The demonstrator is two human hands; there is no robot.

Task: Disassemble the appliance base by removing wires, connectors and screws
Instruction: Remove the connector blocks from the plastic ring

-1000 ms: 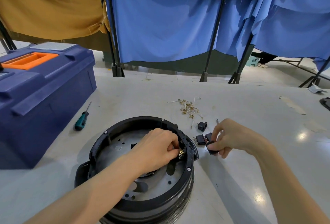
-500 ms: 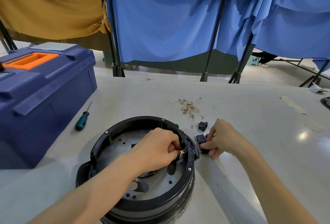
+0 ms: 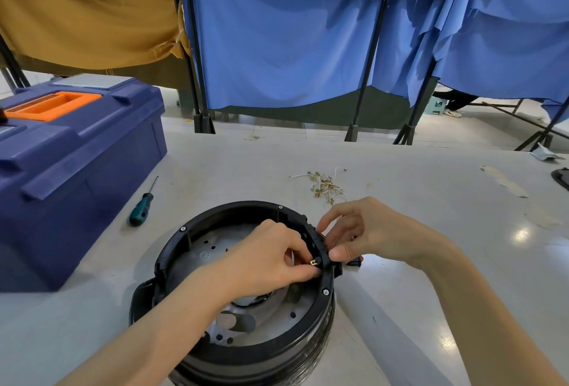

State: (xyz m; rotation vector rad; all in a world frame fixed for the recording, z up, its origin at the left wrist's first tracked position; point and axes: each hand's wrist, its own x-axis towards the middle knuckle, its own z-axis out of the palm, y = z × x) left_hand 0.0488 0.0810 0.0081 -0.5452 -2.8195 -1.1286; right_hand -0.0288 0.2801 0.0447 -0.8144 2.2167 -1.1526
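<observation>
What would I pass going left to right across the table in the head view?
Blue plastic toolbox with orange handle → green-handled screwdriver → left hand pinching a brass terminal → right hand gripping a black connector.

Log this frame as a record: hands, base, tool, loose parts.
base: on table, screws in rim
left hand: pinches brass terminal inside rim
right hand: holds black connector against rim's outside
screwdriver: on table, between toolbox and base
wires: loose heap beyond hands
</observation>
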